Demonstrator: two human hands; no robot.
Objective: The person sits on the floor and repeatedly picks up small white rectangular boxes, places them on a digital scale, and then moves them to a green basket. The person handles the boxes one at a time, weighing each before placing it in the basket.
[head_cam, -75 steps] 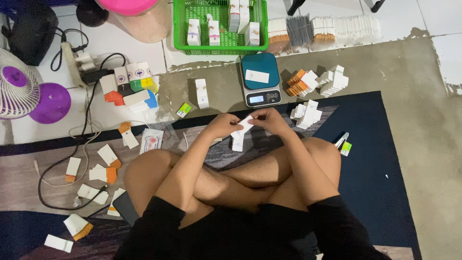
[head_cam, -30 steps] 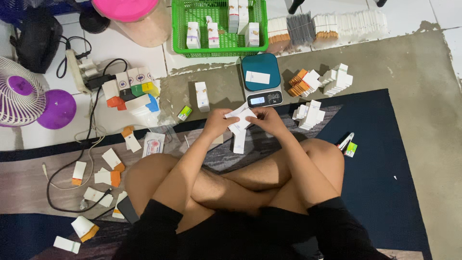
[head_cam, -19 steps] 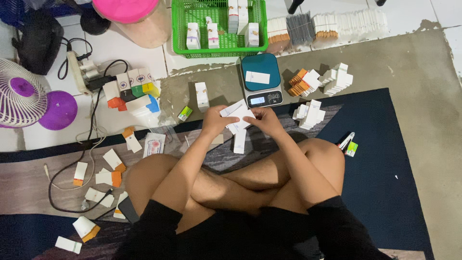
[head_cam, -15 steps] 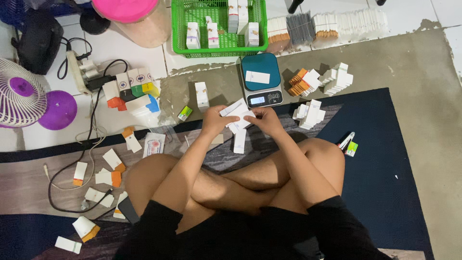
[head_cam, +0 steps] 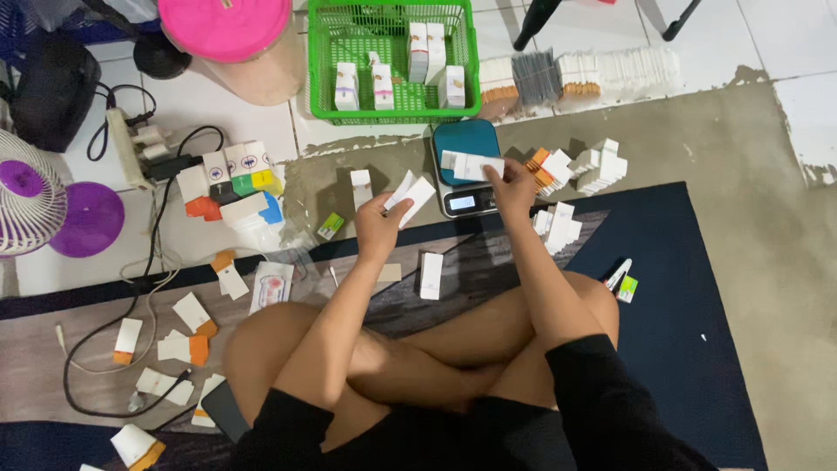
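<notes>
My left hand point(head_cam: 377, 223) holds a small white carton point(head_cam: 411, 194) with its flap open, raised above the dark mat point(head_cam: 689, 305). My right hand point(head_cam: 512, 187) reaches to the teal kitchen scale point(head_cam: 465, 148) and grips a white box point(head_cam: 475, 166) lying on its platform. Another white box point(head_cam: 431, 276) lies flat on the mat in front of my crossed legs. One more white box point(head_cam: 360, 187) stands upright left of the scale.
A green basket point(head_cam: 323, 78) with several white boxes stands at the back. Stacks of flat cartons point(head_cam: 575, 74) line the wall. Loose white and orange boxes point(head_cam: 187, 349) lie left, near a power strip point(head_cam: 122, 157), cables and a fan point(head_cam: 26, 201). More boxes point(head_cam: 597, 166) sit right of the scale.
My hands were together in front of me on one carton. Now they are apart: the right hand has reached up to the scale and the left keeps the open carton.
</notes>
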